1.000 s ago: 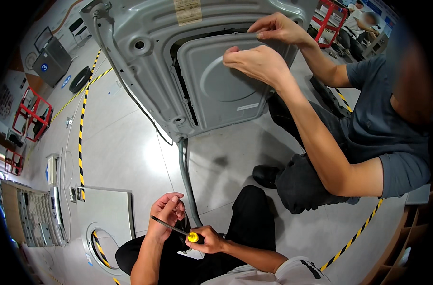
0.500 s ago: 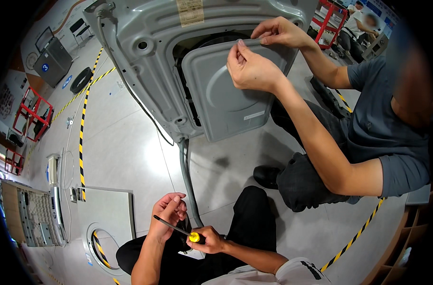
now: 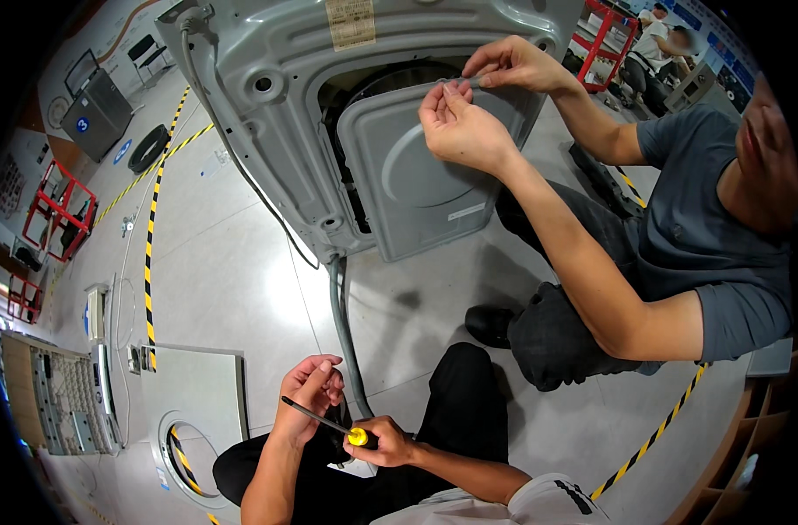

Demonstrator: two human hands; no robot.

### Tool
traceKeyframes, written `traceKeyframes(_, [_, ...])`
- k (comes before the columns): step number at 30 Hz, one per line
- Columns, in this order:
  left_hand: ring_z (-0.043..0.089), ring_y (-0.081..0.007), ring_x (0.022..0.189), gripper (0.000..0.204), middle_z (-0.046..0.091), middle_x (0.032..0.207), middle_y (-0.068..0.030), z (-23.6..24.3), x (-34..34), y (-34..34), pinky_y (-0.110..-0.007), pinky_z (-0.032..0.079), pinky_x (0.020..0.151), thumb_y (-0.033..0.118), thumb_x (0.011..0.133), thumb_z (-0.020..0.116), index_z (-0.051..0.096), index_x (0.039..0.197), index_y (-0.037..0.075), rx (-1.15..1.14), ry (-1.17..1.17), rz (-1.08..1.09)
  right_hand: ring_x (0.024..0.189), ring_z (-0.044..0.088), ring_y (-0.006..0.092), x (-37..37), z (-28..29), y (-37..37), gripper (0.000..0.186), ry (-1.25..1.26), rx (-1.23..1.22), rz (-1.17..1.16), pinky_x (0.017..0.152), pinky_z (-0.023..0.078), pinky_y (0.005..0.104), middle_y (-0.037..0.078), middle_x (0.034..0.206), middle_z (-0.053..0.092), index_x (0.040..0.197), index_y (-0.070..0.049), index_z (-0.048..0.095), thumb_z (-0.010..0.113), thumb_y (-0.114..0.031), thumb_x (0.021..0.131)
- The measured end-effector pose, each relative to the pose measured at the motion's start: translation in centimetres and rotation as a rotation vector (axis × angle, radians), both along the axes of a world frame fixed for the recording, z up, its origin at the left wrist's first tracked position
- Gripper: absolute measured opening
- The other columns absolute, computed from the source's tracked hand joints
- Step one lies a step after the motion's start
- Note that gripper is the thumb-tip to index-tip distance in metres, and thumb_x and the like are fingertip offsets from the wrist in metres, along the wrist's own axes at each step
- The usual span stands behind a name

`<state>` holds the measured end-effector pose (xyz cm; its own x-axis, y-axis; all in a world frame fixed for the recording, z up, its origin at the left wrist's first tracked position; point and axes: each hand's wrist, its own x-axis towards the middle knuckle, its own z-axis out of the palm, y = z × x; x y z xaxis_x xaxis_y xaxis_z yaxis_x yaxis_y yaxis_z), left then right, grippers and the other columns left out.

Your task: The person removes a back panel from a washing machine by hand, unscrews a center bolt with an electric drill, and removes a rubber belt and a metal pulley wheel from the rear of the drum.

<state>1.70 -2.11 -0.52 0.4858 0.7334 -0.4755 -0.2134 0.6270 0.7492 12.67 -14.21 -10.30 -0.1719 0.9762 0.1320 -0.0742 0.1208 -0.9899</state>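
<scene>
My right hand (image 3: 388,442) is closed round the yellow and black handle of a screwdriver (image 3: 325,418). The dark shaft points up and left, passing in front of my left hand (image 3: 307,389). That hand is raised with thumb and fingers curled together; anything pinched in them is too small to make out. Ahead stands a grey washing machine (image 3: 267,140) with an opening in its back. A co-worker grips the top edge of a grey back panel (image 3: 416,175), which leans partly over the opening. The co-worker's nearer hand (image 3: 469,131) is at the panel's upper middle, fingers pinched.
A grey hose (image 3: 342,324) runs down from the machine toward my legs. On the floor at left lie a panel with a round hole (image 3: 202,376) and a metal grid part (image 3: 70,398). The co-worker (image 3: 705,236) crouches at right. Striped tape (image 3: 151,262) marks the floor.
The co-worker's nearer hand has shifted slightly, its fingertips drawn closer together. The panel has moved only a little. My hands and the screwdriver stay nearly still.
</scene>
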Motion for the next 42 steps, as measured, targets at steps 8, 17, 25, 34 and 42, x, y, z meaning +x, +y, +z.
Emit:
traceKeyframes(8, [0.050,-0.0102,0.059,0.018,0.059,0.071,-0.0052,-0.19,0.01,0.00,-0.024,0.041,0.055,0.017,0.091,0.057,0.059,0.100,0.001,-0.011,-0.003,-0.009,0.064,0.061,0.0181,-0.03,-0.12,-0.04,0.009,0.006,-0.001,-0.012,0.060,0.045,0.0285,0.007,0.070,0.062,0.079,-0.001,0.062,0.064,-0.010,0.079])
traceKeyframes(17, [0.049,-0.0105,0.059,0.018,0.059,0.072,-0.0057,-0.06,-0.01,-0.18,-0.024,0.041,0.056,0.016,0.091,0.056,0.060,0.100,0.000,-0.009,0.008,-0.006,0.063,0.061,0.0176,-0.25,-0.35,-0.16,0.009,0.010,0.001,-0.013,0.059,0.045,0.0285,0.006,0.070,0.062,0.079,-0.001,0.062,0.064,-0.010,0.079])
traceKeyframes(25, [0.049,-0.0109,0.059,0.018,0.056,0.069,-0.0044,0.11,0.35,-0.12,-0.024,0.039,0.053,0.018,0.090,0.058,0.059,0.098,0.001,0.000,0.043,-0.004,0.064,0.061,0.0164,-0.09,-0.34,-0.18,0.009,0.028,-0.024,0.010,0.062,0.045,0.0278,0.007,0.071,0.063,0.080,-0.001,0.062,0.064,-0.009,0.079])
traceKeyframes(34, [0.049,-0.0109,0.060,0.018,0.056,0.069,-0.0046,0.10,0.36,-0.23,-0.024,0.039,0.053,0.017,0.090,0.057,0.059,0.097,0.001,-0.009,0.047,0.000,0.064,0.061,0.0165,-0.19,-0.44,-0.32,0.009,0.043,-0.041,0.006,0.061,0.045,0.0278,0.007,0.071,0.062,0.080,0.000,0.062,0.064,-0.008,0.079])
traceKeyframes(42, [0.049,-0.0106,0.060,0.018,0.057,0.070,-0.0051,-0.05,0.24,-0.26,-0.024,0.039,0.054,0.016,0.090,0.057,0.060,0.098,0.001,-0.008,0.046,0.002,0.064,0.060,0.0174,-0.22,-0.43,-0.23,0.009,0.033,-0.016,0.002,0.061,0.045,0.0283,0.007,0.071,0.062,0.081,0.000,0.063,0.064,-0.009,0.079])
